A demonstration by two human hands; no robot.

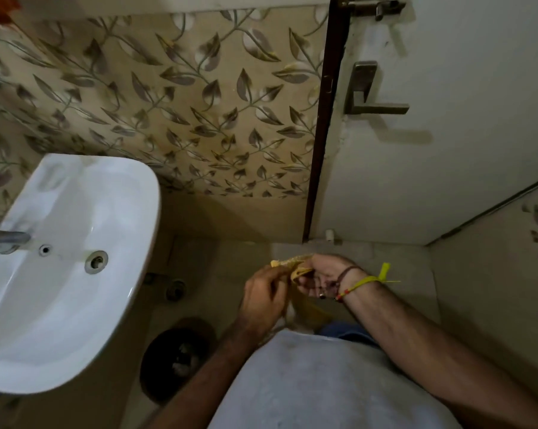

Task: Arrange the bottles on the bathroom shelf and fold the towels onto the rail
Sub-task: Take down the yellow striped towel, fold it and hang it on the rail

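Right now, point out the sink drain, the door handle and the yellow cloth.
sink drain (96, 261), head view, metal ring
door handle (382, 108), head view, lever bar
yellow cloth (292, 264), head view, bunched top edge

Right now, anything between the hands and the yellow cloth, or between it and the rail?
Nothing between hands and cloth: the left hand and right hand both already grip the yellow cloth in front of the body, right of the sink. No rail shows in this view, so that path cannot be judged.

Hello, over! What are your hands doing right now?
Left hand and right hand both gripping yellow cloth, held beside the sink. No rail or shelf visible. Nothing blocking.
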